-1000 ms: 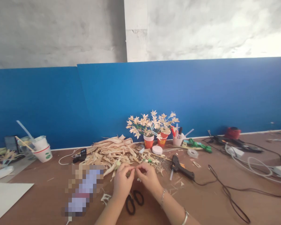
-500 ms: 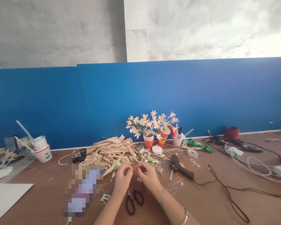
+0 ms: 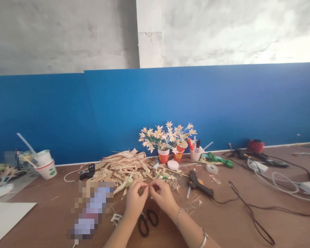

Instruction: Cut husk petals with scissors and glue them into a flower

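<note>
My left hand [image 3: 136,195] and my right hand [image 3: 162,193] meet fingertip to fingertip over the middle of the table. Each is closed in a pinch of thumb and forefinger. Whatever they hold between them is too small to make out. Just below lies a pair of black-handled scissors [image 3: 147,222], its blades mostly hidden behind my left hand. Beyond my hands spreads a heap of dry, straw-coloured husk strips [image 3: 124,163]. Two red cups, one on the left [image 3: 163,156] and one on the right [image 3: 179,154], hold flowers made of pale pointed petals [image 3: 158,136].
A black glue gun [image 3: 200,185] with its cable lies right of my hands, near a tape roll [image 3: 212,168]. A pen cup [image 3: 195,154] stands behind. On the left are a white cup [image 3: 47,169], a pixelated object [image 3: 93,210] and a white sheet [image 3: 10,217].
My two hands have come closer, so that their pinching fingertips now meet. The things on the table stay where they were.
</note>
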Tool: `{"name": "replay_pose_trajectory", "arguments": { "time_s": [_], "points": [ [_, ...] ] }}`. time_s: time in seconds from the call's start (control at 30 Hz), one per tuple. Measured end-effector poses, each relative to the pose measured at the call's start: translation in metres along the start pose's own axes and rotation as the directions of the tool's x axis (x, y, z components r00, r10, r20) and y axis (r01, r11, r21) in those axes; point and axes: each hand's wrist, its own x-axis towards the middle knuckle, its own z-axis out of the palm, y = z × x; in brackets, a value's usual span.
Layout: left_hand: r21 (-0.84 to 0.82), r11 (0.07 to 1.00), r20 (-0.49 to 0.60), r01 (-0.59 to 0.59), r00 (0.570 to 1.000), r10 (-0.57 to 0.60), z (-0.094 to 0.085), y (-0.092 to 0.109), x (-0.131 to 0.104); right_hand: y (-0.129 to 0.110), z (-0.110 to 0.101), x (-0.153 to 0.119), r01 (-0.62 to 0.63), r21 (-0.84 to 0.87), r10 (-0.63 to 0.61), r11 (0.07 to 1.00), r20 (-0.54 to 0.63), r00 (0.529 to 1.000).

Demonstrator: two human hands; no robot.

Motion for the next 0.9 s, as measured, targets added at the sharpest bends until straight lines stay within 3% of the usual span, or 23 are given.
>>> {"name": "replay_pose_trajectory", "arguments": {
  "time_s": [0.13, 0.33, 0.4, 0.53, 0.6, 0.77, 0.9],
  "points": [
    [-0.103, 0.993, 0.007, 0.05, 0.999, -0.05, 0.0006, 0.0015, 0.0014, 0.0016, 0.0, -0.0006, 0.033, -0.075, -0.033, 0.997, -0.001, 0.999],
    [-0.338, 0.87, 0.158, 0.36, 0.933, -0.324, 0.0013, -0.0003, 0.0027, 0.0044, -0.0009, -0.0006, 0.083, -0.102, -0.087, 0.991, -0.03, 0.996],
    [-0.316, 0.896, 0.141, 0.311, 0.95, -0.28, 0.0009, -0.0002, 0.0022, 0.004, -0.0018, -0.0001, 0.069, -0.086, -0.073, 0.994, -0.046, 0.996],
    [-0.184, 0.979, 0.041, 0.091, 0.996, -0.084, 0.0014, -0.0006, 0.0019, 0.002, -0.0026, 0.0003, 0.054, -0.078, -0.057, 0.995, -0.045, 0.997],
    [-0.178, 0.981, 0.025, 0.073, 0.997, -0.069, 0.0019, -0.0015, 0.0023, 0.0014, -0.0024, 0.0002, 0.058, -0.08, -0.062, 0.995, -0.044, 0.997],
    [-0.345, 0.916, 0.087, 0.203, 0.979, -0.184, 0.0031, -0.004, 0.002, 0.0018, -0.002, -0.0002, 0.079, -0.097, -0.082, 0.992, -0.03, 0.996],
    [-0.422, 0.829, 0.153, 0.368, 0.93, -0.335, 0.004, -0.0057, 0.0005, 0.0024, -0.0022, -0.0003, 0.096, -0.085, -0.097, 0.992, -0.016, 0.995]
  ]
}}
